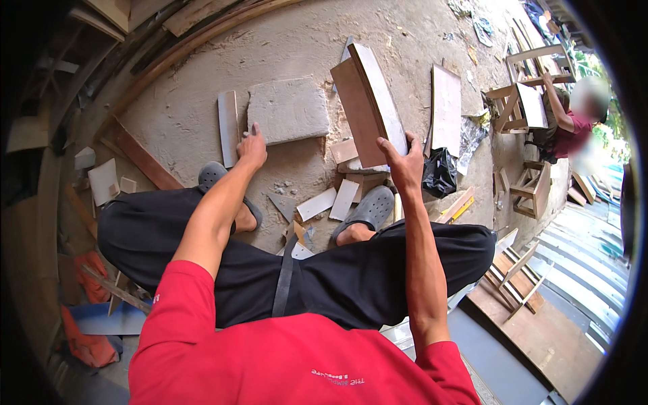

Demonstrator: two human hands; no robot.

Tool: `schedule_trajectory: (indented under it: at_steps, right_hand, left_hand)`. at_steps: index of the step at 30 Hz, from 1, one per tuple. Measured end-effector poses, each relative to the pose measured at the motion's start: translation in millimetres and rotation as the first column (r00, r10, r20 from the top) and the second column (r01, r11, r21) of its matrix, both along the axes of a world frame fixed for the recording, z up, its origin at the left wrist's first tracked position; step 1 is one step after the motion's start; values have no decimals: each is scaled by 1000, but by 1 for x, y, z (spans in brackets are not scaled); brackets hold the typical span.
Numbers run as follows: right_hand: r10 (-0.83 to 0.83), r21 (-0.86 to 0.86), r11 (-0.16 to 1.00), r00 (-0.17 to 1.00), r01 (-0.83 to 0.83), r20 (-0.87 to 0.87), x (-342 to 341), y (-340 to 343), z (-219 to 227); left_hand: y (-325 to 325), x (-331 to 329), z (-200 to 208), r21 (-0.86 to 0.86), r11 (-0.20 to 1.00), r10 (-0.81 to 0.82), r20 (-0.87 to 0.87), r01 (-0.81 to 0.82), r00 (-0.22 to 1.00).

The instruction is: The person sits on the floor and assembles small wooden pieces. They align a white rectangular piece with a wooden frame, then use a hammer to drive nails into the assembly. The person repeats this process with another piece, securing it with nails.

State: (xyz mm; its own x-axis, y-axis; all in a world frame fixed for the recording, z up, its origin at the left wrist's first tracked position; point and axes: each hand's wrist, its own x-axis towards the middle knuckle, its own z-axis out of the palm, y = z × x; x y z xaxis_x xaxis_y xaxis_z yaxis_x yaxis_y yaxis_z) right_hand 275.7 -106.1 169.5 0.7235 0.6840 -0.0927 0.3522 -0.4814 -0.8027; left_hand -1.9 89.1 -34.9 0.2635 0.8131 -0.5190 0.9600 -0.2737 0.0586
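Note:
My right hand (405,165) grips the lower end of a stack of thin plywood boards (368,101), held raised and tilted. Its thumb lies over the broad brown face, and the fingers are on the pale side. My left hand (252,147) hovers at the near left corner of a rough grey concrete block (289,111). Its index finger points forward and the other fingers are partly hidden; nothing shows in it. Just left of that hand, a narrow pale board (228,128) lies on the ground.
Wood offcuts (317,204) lie between my feet. A larger board (446,111) and a black plastic bag (440,172) are to the right. Long planks (175,57) line the far left. At the right, another person (574,125) is beside wooden frames (516,101).

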Motion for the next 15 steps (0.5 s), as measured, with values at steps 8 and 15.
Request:
schedule_trajectory:
  at_steps: [8, 15]
  right_hand:
    - [-1, -6, 1000, 1000, 1, 28, 2, 3, -8]
    - [-25, -12, 1000, 1000, 25, -18, -2, 13, -10]
  left_hand:
    - [-8, 66, 44, 117, 919, -387, 70, 377, 920]
    - [-12, 68, -14, 171, 878, -471, 149, 446, 870]
